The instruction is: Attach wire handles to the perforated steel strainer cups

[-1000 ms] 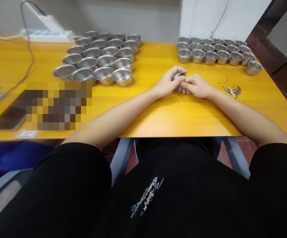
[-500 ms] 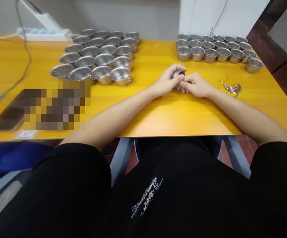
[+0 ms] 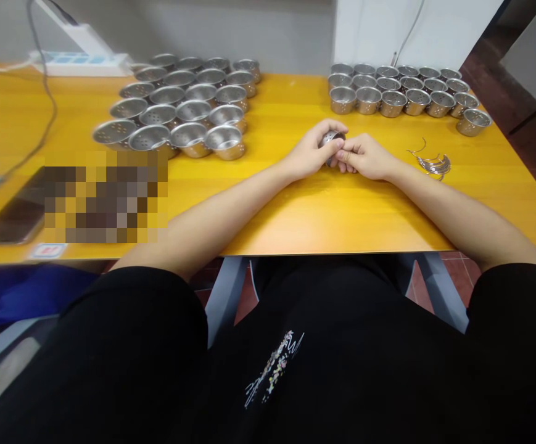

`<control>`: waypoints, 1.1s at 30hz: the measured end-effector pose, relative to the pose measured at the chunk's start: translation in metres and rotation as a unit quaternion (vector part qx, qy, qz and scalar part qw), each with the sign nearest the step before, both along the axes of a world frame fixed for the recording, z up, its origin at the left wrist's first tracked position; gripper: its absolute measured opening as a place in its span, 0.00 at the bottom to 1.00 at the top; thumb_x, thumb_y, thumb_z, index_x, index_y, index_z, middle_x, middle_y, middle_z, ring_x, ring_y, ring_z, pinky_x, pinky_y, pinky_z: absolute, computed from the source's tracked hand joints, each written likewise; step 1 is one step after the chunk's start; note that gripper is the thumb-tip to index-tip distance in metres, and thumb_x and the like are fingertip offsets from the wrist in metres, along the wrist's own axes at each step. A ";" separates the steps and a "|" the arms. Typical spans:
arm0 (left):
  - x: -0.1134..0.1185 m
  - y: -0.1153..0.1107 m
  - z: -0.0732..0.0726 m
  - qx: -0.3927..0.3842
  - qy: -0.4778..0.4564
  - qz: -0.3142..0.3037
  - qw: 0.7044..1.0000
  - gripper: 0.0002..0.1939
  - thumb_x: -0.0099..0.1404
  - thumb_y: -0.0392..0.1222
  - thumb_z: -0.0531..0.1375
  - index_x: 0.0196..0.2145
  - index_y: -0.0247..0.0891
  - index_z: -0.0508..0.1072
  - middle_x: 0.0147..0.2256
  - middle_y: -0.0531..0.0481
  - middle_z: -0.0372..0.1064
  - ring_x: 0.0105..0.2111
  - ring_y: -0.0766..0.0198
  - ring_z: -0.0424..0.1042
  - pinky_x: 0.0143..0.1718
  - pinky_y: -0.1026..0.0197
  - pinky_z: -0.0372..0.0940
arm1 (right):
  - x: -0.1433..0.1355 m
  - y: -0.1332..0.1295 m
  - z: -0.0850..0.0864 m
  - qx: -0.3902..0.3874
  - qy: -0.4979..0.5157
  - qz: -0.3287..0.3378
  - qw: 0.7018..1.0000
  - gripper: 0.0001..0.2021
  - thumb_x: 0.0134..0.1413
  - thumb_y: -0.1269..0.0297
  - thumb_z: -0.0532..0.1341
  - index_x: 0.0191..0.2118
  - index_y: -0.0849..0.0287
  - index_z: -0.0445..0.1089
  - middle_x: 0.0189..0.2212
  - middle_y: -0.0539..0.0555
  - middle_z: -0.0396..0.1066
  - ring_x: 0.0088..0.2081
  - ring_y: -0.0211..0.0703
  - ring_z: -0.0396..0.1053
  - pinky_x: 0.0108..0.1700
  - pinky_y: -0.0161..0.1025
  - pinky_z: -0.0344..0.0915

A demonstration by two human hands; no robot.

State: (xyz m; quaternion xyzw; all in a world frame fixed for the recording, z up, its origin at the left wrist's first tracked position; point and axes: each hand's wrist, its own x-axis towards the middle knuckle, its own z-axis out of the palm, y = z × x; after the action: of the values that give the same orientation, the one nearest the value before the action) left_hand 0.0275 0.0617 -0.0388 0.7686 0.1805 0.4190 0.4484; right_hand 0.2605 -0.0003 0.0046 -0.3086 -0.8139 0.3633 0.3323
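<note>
Just right of the upper middle of the frame, the left hand [image 3: 313, 153] is wrapped around a steel cup [image 3: 329, 138] with small holes, its thumb across the near side. The right hand [image 3: 367, 158] meets it there, thumb and fingers pinched on the cup's right edge; whether they grip anything else is hidden. The cup is tilted, partly covered by the fingers, above the yellow desk [image 3: 290, 225]. Near the right forearm, at the right of the frame, lies a small heap of bent wires [image 3: 434, 165]. More cups [image 3: 392, 105] stand mouth up in close rows at the upper right, others [image 3: 225, 142] at the upper left. A power strip [image 3: 82, 64] sits in the upper left corner, a phone [image 3: 11, 213] lower down, partly under a pixelated patch.
</note>
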 end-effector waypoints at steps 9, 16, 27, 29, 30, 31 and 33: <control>-0.002 -0.003 0.007 -0.045 0.003 0.000 0.999 0.54 0.67 0.93 0.78 0.64 0.44 0.79 0.53 0.42 0.85 0.41 0.54 0.85 0.48 0.51 0.82 | 0.002 0.001 -0.001 -0.003 0.000 0.001 1.000 0.40 0.82 0.21 0.73 0.42 0.60 0.88 0.28 0.52 0.81 0.27 0.37 0.71 0.33 0.36 0.69; -0.003 0.005 0.004 -0.062 -0.002 -0.005 0.998 0.56 0.62 0.92 0.82 0.65 0.43 0.80 0.53 0.41 0.86 0.44 0.52 0.87 0.48 0.51 0.84 | 0.001 -0.002 0.002 -0.027 -0.016 -0.020 0.999 0.26 0.88 0.42 0.76 0.41 0.61 0.88 0.28 0.52 0.82 0.27 0.37 0.71 0.34 0.35 0.69; -0.001 0.004 0.000 -0.025 -0.002 0.011 1.000 0.53 0.67 0.93 0.78 0.64 0.44 0.80 0.50 0.43 0.85 0.42 0.51 0.86 0.52 0.45 0.84 | 0.003 0.002 -0.005 -0.037 -0.003 -0.033 0.999 0.32 0.86 0.32 0.76 0.42 0.60 0.88 0.31 0.54 0.85 0.29 0.38 0.75 0.35 0.35 0.73; -0.002 0.004 -0.001 -0.001 -0.003 0.030 1.000 0.53 0.68 0.94 0.77 0.63 0.44 0.82 0.55 0.41 0.86 0.49 0.48 0.88 0.59 0.43 0.85 | 0.002 0.000 -0.004 -0.038 0.005 -0.026 0.999 0.33 0.85 0.30 0.76 0.42 0.60 0.88 0.31 0.55 0.86 0.29 0.38 0.76 0.35 0.35 0.74; -0.002 0.005 -0.001 0.008 -0.003 0.034 0.999 0.53 0.68 0.94 0.76 0.63 0.44 0.82 0.57 0.39 0.86 0.52 0.47 0.88 0.63 0.43 0.85 | 0.002 0.000 -0.003 -0.038 0.008 -0.023 0.999 0.33 0.85 0.30 0.76 0.42 0.61 0.88 0.31 0.55 0.86 0.29 0.37 0.75 0.35 0.35 0.74; -0.003 0.005 -0.002 0.013 -0.003 0.034 0.999 0.52 0.69 0.94 0.76 0.63 0.44 0.82 0.59 0.39 0.86 0.54 0.46 0.88 0.65 0.42 0.85 | 0.002 -0.001 -0.003 -0.038 0.010 -0.024 0.999 0.33 0.85 0.30 0.77 0.42 0.61 0.88 0.32 0.55 0.86 0.28 0.37 0.75 0.35 0.35 0.74; -0.004 0.005 -0.003 0.017 0.001 0.031 0.999 0.52 0.71 0.93 0.75 0.65 0.43 0.82 0.61 0.38 0.85 0.54 0.46 0.88 0.65 0.41 0.85 | 0.000 -0.002 -0.002 -0.041 0.009 -0.030 0.999 0.33 0.85 0.30 0.77 0.42 0.60 0.88 0.32 0.55 0.86 0.29 0.38 0.75 0.35 0.36 0.73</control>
State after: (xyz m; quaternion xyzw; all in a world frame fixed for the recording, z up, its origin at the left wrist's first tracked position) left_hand 0.0239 0.0668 -0.0415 0.7710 0.1973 0.4345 0.4217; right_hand 0.2609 -0.0026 0.0028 -0.3429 -0.7857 0.3888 0.3375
